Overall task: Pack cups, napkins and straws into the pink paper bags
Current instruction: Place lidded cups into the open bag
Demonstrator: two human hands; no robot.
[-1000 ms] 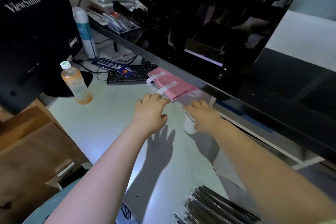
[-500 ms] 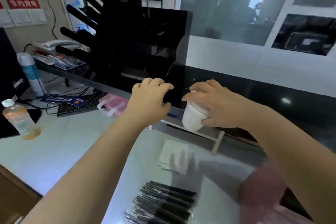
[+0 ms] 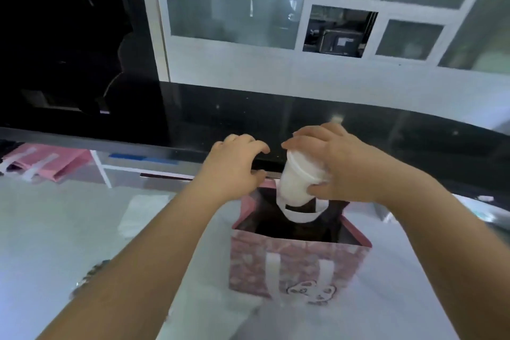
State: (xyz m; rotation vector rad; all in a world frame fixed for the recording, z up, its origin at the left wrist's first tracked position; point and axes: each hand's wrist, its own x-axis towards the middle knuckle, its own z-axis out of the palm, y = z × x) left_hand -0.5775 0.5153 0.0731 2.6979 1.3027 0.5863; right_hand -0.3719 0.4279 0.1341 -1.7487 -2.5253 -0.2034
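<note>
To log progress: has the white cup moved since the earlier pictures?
Yes. The white cup, in the right hand, went from the table up over the open pink bag.

Both forearms are bare, no sleeves showing; left hand (image 3: 234,168) and right hand (image 3: 342,165) ungloved.

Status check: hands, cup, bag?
Right hand holds the white cup, tilted, over the open pink bag. Left hand empty, fingers curled at the bag's far edge. Bag handle lies across the opening.
</note>
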